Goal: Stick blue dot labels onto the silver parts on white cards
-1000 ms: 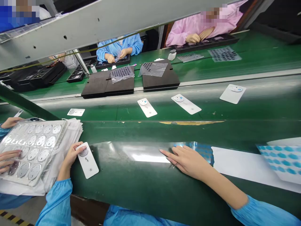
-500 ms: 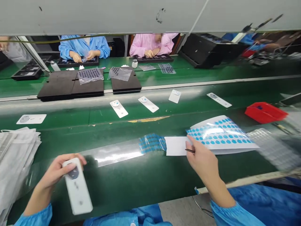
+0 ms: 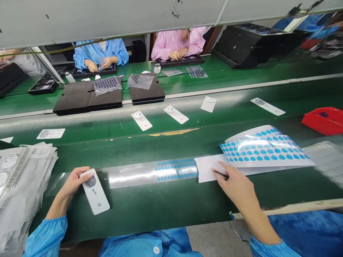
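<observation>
In my left hand (image 3: pixel 72 184) is a white phone back cover (image 3: pixel 97 200) with a round grey disc near its top, gripped by the upper end between thumb and fingers. My right hand (image 3: pixel 238 184) holds a thin dark pointed tool (image 3: pixel 222 175), its tip over white backing paper (image 3: pixel 207 166). Between the hands a clear film strip (image 3: pixel 128 176) lies flat, with rows of blue dots (image 3: pixel 177 169) at its right end. Beyond my right hand, a curled sheet of blue round stickers (image 3: pixel 264 148) rests on the paper.
Several white covers (image 3: pixel 176 114) lie on the green belt beyond. A stack of white sleeves (image 3: pixel 29 189) stands at left, a red bin (image 3: pixel 324 120) at right. Across the belt are black boards (image 3: pixel 72 96), a large black box (image 3: pixel 249 44) and two co-workers, in blue and pink.
The view has shifted slightly. The blue-dotted end of the film, crumpled before, now lies flat beside the white paper. My left hand still holds the cover, now raised nearer the film's left end.
</observation>
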Demonstrator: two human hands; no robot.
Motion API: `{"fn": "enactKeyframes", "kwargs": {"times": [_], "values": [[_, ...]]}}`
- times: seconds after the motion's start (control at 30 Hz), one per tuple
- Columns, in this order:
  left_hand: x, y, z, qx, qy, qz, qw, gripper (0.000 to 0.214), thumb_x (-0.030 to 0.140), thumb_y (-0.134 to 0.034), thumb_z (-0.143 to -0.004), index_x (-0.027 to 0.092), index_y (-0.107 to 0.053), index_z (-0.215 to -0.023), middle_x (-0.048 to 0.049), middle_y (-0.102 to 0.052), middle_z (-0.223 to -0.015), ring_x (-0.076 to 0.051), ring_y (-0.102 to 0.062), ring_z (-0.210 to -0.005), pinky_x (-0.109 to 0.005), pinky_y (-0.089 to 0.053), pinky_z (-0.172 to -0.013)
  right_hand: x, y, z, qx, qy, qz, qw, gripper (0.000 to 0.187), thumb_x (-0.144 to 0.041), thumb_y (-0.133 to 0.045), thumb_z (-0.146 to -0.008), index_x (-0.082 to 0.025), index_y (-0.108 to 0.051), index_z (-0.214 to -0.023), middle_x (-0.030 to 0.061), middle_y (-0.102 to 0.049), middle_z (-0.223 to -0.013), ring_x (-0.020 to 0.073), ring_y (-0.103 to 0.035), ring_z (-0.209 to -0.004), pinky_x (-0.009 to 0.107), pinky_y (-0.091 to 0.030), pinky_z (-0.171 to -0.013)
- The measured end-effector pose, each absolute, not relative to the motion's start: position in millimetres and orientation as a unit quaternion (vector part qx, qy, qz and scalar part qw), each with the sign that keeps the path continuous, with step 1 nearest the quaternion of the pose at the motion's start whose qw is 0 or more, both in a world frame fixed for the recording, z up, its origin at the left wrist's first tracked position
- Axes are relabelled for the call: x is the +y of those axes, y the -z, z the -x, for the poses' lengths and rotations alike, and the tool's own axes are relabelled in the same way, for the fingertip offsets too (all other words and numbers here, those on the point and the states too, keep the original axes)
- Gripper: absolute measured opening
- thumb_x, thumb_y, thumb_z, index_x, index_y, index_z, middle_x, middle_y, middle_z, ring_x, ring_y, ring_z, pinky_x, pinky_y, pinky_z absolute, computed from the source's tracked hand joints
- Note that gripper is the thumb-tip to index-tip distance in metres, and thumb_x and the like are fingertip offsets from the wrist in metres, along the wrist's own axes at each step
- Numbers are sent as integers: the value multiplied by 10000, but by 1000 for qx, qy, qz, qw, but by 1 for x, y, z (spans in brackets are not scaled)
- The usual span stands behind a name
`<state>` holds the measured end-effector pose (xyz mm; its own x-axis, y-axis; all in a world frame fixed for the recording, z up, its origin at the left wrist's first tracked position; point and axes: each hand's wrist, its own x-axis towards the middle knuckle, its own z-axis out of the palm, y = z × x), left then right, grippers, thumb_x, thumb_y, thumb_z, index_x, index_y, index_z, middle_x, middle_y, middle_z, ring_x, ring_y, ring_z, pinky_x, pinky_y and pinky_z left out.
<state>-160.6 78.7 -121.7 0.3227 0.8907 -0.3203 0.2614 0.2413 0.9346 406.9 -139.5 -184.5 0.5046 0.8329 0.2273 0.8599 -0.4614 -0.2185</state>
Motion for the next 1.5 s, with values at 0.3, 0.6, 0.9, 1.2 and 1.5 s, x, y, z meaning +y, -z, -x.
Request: {"fn": "enactKeyframes", "kwargs": {"times": [0.3, 0.6, 0.9, 1.2, 1.5], "values": [[72, 95, 28, 359, -81, -760, 536, 335, 486, -747, -893, 198, -761, -1064, -34, -770, -959, -195, -715, -800, -252, -531, -685, -85, 133, -348, -555, -58, 727, 401, 483, -611, -509, -1028, -230, -796, -951, 100, -671, -913, 283, -635, -931, 456, -501, -894], [64, 155, -14, 350, -125, -845, 385, 584, 438, -785, -879, 221, -633, -1399, -136, -610, -1387, -349, -484, -1304, -561, -350, -1138, -25, 163, -282, -501, -443, 598, 441, 506, -681, -651, -940, -180, -714, -972, 58, -718, -755, 195, -683, -651, 337, -595, -636], [55, 166, 12, 276, -75, -929, 233, 707, 438, -826, -898, 230, -511, -1496, -169, -513, -1487, -367, -457, -1309, -536, -397, -1037, -25, 179, -281, -517, -454, 607, 397, 352, -527, -603, -1034, -198, -713, -975, 58, -720, -806, 173, -679, -679, 293, -576, -619], [54, 165, 9, 271, -71, -933, 225, 683, 456, -800, -918, 200, -509, -1480, -191, -522, -1478, -378, -481, -1292, -537, -407, -1028, -28, 169, -282, -493, -460, 605, 423, 288, -458, -663, -1018, -199, -742, -921, 49, -736, -726, 155, -658, -580, 284, -577, -562], [43, 164, 3, 294, -77, -932, 198, 665, 459, -755, -950, 186, -489, -1496, -189, -524, -1487, -388, -481, -1287, -536, -409, -1004, -15, 158, -238, -395, -535, 625, 408, 362, -529, -705, -977, -174, -736, -915, 56, -756, -704, 143, -651, -514, 279, -554, -531]]}}
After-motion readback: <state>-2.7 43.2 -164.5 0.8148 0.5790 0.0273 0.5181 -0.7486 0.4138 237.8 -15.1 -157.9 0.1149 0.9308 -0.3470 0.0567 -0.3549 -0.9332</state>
